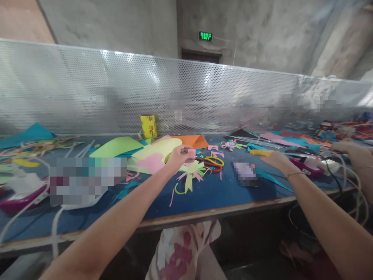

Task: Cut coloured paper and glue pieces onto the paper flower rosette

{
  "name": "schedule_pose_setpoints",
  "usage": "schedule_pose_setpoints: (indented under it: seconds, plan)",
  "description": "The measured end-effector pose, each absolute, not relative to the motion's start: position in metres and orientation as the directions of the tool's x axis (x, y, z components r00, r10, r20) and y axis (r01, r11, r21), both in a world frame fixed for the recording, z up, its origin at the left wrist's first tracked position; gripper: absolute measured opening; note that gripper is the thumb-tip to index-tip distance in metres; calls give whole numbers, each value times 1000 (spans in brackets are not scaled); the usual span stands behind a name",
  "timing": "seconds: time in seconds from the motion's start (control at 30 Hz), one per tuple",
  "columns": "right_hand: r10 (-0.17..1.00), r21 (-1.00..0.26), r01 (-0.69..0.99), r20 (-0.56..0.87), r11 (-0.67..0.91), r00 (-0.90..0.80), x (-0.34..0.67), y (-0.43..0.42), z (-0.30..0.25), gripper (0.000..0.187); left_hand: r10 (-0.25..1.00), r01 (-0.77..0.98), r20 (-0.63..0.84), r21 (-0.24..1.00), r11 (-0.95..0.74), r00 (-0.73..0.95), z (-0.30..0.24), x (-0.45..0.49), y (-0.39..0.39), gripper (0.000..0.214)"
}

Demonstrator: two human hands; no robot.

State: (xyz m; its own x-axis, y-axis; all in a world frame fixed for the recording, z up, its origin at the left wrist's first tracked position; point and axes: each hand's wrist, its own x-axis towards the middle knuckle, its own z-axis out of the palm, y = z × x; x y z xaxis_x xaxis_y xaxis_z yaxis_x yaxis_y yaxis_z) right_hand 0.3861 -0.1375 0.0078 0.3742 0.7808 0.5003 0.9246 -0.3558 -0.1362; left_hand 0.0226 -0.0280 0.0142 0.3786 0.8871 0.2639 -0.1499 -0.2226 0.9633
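Note:
My left hand [178, 155] pinches a small pink paper piece [191, 153] above the middle of the table. Below it lies a pale green and pink paper-strip bow [190, 171] with curled ends. Scissors [214, 162] with yellow and red handles rest just right of that hand. Farther right, my right hand [275, 160] is closed on a slim yellow object [260, 152], its kind unclear, pointing left. A phone-like thing [246, 172], blurred out, lies below and left of this hand, beside a blue paper strip [274, 179].
Coloured paper sheets [157, 149] spread behind my left hand, near a yellow packet [148, 125]. A perforated metal screen [163, 89] bounds the back. Magenta devices [307, 166] with cables stand on both sides. Another person's hand [345, 147] is at far right.

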Motion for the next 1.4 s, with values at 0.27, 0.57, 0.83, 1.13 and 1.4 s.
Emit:
schedule_pose_setpoints:
  seconds: [0.27, 0.57, 0.83, 1.13, 1.4]
  plan:
    - [740, -162, 971, 628, -178, 241, 260, -156, 28, 57, 876, -37, 216, 974, -222, 430, 6, 29, -30, 20]
    - [661, -211, 975, 742, 71, 112, 212, -133, 13, 62, 868, -140, 128, 988, -68, 480, 2, 33, -34, 18]
    - [654, -235, 969, 746, 82, 125, 213, -117, 3, 65, 886, -121, 107, 991, -57, 452, -1, 34, -30, 37]
    - [616, -98, 995, 786, 30, 59, 218, -113, -6, 61, 882, -95, 71, 995, -30, 467, 2, 34, -33, 34]
    - [607, -47, 999, 794, 5, 34, 218, -114, -8, 57, 873, -131, 114, 990, -58, 473, -1, 33, -30, 36]
